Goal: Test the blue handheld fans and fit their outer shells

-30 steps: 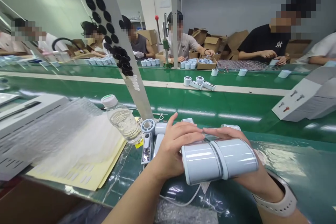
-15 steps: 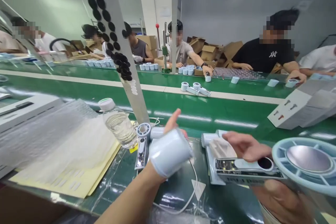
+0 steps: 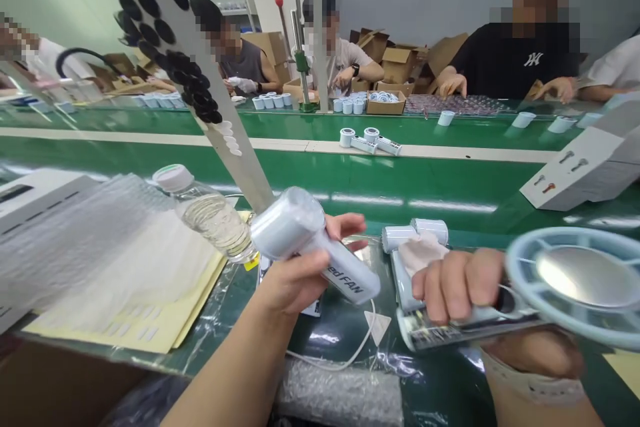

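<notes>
Out in front, my left hand (image 3: pixel 295 280) grips a light blue handheld fan (image 3: pixel 290 223) by its handle. Its round head tilts up to the left, and the lettering "FAN" shows on the handle. At the right, my right hand (image 3: pixel 463 287) is wrapped around a second handheld fan (image 3: pixel 583 273). That fan's ringed head with a silver centre faces up, close to the camera; electronics show in its handle. More fans (image 3: pixel 431 231) lie on the table just beyond my right hand, with a pale crumpled cloth (image 3: pixel 421 252) on them. Another fan is mostly hidden behind my left hand.
A water bottle (image 3: pixel 215 217) leans beside a slanted post (image 3: pixel 235 113) bearing black discs. Plastic sleeves (image 3: pixel 135 247) and yellow sheets lie left. A white cable (image 3: pixel 345 365) loops across the table. Beyond runs a green conveyor (image 3: pixel 300 177) with two fans; co-workers sit opposite.
My left hand has turned its fan so that the handle and lettering show. My right fingers have folded over the other fan's handle, which has tilted. The camera view has shifted.
</notes>
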Available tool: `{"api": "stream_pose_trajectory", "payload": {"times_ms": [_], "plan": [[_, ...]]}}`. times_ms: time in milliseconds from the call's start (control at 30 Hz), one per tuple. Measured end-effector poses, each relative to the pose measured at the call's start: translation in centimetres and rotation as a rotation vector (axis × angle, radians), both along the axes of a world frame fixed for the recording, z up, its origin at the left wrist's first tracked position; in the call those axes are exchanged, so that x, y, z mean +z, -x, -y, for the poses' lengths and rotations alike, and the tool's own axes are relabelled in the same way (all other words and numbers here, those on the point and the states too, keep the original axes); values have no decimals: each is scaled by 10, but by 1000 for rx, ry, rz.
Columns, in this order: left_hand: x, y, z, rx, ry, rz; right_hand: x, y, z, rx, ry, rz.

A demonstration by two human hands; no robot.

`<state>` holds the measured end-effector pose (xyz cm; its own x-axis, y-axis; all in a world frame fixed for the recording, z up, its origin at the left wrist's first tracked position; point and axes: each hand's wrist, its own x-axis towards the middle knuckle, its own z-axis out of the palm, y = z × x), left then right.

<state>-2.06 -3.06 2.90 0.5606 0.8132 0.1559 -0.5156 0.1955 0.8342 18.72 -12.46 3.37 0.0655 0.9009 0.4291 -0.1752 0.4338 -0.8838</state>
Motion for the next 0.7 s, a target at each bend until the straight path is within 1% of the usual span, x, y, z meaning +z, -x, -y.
{"api": "stream_pose_trajectory", "payload": {"times_ms": [67,133,167,233,267,367,400,467,533,600,700], "plan": [[2,0,3,-8,-80,-23,4,0,2,-10,14,-15],[3,-2,5,-34,-94,-19,6,1,2,-58,86,-22],[3,-4,6,-59,-67,5,7,3,2,-70,93,-50],[3,-8,7,-83,51,68,7,5,-1,-64,122,-126],[3,-10,6,-76,128,99,6,6,-3,-74,163,-171],[0,-16,4,-96,405,189,0,9,-11,-97,387,-326],[-1,-17,3,-95,465,199,-3,10,-15,-118,475,-362],[-5,-20,1,-92,549,193,-8,14,-20,-153,624,-425],[-10,-22,1,-92,579,163,-11,19,-23,-130,712,-465],[-16,-23,0,-93,568,126,-14,25,-23,-101,720,-455],[-22,-23,-2,-109,530,87,-18,32,-22,-58,648,-393]]}}
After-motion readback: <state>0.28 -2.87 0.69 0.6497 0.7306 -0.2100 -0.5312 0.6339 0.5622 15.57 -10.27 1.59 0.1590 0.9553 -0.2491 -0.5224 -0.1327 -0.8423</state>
